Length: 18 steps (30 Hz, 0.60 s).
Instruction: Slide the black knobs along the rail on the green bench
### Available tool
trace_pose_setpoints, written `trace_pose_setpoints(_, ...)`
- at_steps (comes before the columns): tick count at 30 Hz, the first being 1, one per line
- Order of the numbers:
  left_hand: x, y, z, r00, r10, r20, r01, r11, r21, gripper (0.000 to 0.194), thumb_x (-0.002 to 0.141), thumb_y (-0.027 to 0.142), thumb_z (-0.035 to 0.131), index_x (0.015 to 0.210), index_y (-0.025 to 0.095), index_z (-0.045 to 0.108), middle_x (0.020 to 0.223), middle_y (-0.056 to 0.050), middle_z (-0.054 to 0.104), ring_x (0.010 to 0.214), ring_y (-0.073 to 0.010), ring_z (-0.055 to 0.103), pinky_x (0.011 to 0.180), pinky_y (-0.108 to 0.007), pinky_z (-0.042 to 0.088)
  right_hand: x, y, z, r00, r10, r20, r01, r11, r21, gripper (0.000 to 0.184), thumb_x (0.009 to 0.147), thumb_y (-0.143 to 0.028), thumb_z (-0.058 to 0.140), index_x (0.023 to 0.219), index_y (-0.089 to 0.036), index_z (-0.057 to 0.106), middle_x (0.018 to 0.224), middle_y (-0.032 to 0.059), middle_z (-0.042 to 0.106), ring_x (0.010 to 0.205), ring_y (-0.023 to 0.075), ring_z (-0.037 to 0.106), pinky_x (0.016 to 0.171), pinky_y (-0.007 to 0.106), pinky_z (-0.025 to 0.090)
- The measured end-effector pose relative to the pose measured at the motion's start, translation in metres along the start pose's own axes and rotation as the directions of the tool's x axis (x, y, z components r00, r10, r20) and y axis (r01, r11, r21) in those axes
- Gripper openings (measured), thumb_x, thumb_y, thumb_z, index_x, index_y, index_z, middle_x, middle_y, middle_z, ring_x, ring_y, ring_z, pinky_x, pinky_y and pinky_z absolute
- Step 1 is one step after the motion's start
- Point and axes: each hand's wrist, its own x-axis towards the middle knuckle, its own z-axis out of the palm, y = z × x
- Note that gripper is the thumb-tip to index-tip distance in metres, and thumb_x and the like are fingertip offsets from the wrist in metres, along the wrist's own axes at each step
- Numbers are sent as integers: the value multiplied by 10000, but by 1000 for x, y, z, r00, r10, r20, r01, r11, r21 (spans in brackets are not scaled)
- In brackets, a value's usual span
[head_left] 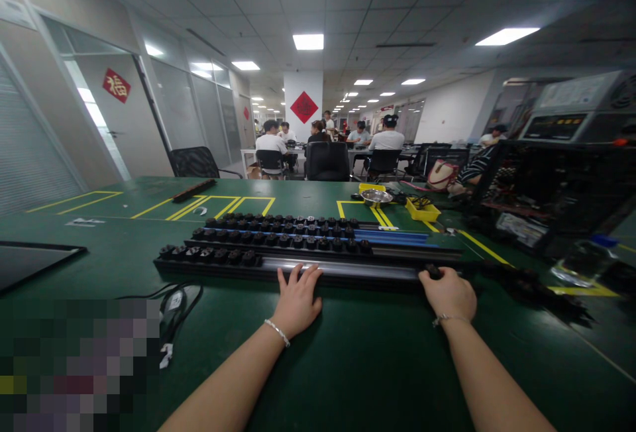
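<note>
My left hand (297, 299) lies with fingers spread over the near edge of a long dark rail (348, 268) that has a shiny metal strip along its top. My right hand (450, 293) is closed around a small black knob-like part (434, 272) at the rail's right end. Several black socket-like blocks (213, 255) sit in a row on the left part of this rail. Behind it lie more parallel rails bearing similar blocks (285, 240), one with a blue strip (392, 238).
A metal bowl (376, 197) and a yellow bin (422, 209) stand at the back right. Dark parts (536, 286) are heaped to the right, near a clear container (581, 263). Cables (186, 309) and a black tray (40, 263) lie left. People sit at farther tables.
</note>
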Motion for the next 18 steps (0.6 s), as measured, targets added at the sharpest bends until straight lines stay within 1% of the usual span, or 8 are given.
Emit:
trace_pose_setpoints(6, 0, -1, 1, 1000, 5, -14, -5, 1000, 12, 561, 763, 263, 495, 1306, 299, 355, 1396, -10, 401, 1296, -281, 252, 1021, -694, 18, 1, 2, 2, 1000, 21, -18, -21, 1000, 0, 525, 728, -521, 423, 1026, -141, 629, 880, 150, 634, 875, 286, 559, 755, 374, 435)
trace_pose_setpoints(11, 0, 0, 1, 1000, -2, 0, 2, 999, 41, 562, 765, 273, 498, 1308, 301, 358, 1395, -22, 397, 1301, -286, 249, 1029, -683, 26, 3, 5, 3, 1000, 5, -25, -5, 1000, 14, 538, 732, -525, 416, 1031, -130, 625, 881, 157, 632, 900, 298, 547, 759, 384, 435)
trace_pose_setpoints(18, 0, 2, -1, 1000, -20, 17, 19, 999, 27, 568, 757, 259, 500, 1308, 286, 364, 1400, -27, 393, 1303, -283, 241, 1033, -677, 6, 5, 7, 2, 999, 38, -25, -38, 999, -4, 528, 732, -514, 416, 1029, -134, 628, 882, 154, 631, 927, 302, 535, 770, 383, 434)
